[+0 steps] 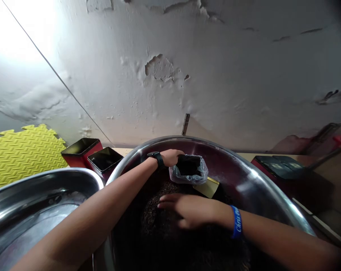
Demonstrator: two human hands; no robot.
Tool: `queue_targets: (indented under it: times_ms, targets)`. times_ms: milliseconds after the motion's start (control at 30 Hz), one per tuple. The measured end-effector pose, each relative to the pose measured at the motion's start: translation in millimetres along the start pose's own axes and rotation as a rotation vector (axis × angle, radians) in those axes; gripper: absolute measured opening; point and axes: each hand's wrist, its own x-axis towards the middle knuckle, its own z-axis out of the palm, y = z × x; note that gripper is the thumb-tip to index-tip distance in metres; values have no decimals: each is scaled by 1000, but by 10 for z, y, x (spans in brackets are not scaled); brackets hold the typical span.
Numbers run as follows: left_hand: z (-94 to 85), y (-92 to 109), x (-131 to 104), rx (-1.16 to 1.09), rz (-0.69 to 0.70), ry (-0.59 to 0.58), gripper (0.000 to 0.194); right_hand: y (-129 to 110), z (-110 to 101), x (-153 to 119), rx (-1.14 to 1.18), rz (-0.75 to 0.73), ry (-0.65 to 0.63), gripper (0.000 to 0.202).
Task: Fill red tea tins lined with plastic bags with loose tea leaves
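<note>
A large steel bowl (253,171) holds dark, loose dried leaves (152,210). Inside it, near the far wall, stands a container lined with a clear plastic bag (188,179), its top open. My left hand (172,157), with a black watch at the wrist, grips the container's left rim. My right hand (188,209), wearing a blue wristband (237,222), is spread low over the leaves, its fingers apart and slightly blurred. Just behind it a gold-coloured flat piece (207,187) lies beside the container.
Another steel bowl (46,177) sits at the left. Two open red and black tins (82,148) (105,160) stand behind it, near a yellow foam mat (26,156). Dark boxes (280,167) are at the right. A peeling wall (215,75) rises behind.
</note>
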Motion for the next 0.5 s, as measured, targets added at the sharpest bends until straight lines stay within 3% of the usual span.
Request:
queue_targets:
  times_ms: [100,200,267,400,500]
  targets:
    - [14,-19,13,3,11,7,38,95,181,24,40,14,-389,91]
    - [31,-46,29,-3,24,9,38,161,210,23,162,-54,-639,78]
    - [40,-64,39,-5,35,5,38,146,179,11,214,-73,-659,63]
    - [47,-89,51,7,51,-2,40,81,71,-23,152,6,-520,37]
    - [41,-88,49,18,52,-12,41,80,-55,-51,195,-34,-452,30]
